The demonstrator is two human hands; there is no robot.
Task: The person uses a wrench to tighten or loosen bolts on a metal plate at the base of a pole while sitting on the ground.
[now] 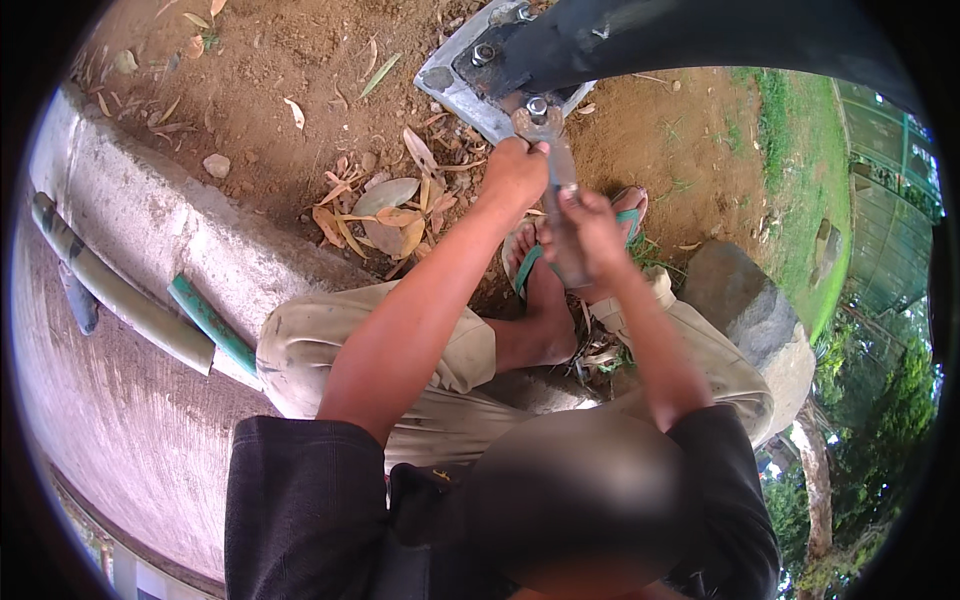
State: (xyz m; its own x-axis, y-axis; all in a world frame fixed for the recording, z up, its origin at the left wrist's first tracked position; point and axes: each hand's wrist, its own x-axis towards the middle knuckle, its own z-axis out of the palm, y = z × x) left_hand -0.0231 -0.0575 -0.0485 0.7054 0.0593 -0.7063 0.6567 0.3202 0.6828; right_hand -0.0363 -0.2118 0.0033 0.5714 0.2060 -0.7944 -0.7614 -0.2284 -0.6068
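A long metal wrench (562, 165) has its open jaw around or against a nut (537, 105) near the corner of a black base plate (510, 92). My left hand (515, 175) is closed at the wrench's upper part, close to the jaw, with its thumb along the metal. Lower down, my right hand (592, 232) is wrapped round the handle. The plate belongs to a thick black post (690, 40) and lies on a grey concrete footing (440, 72). Another nut (483, 54) stands on the plate farther back. My fingers partly hide the wrench.
Dry leaves (385, 215) cover the brown soil in front of me. A low concrete kerb (190, 210) runs along the left, with a pale pipe (130, 290) and a green tube (213, 325) on it. A large rock (745, 310) stands beside my right leg; grass (800, 190) lies beyond.
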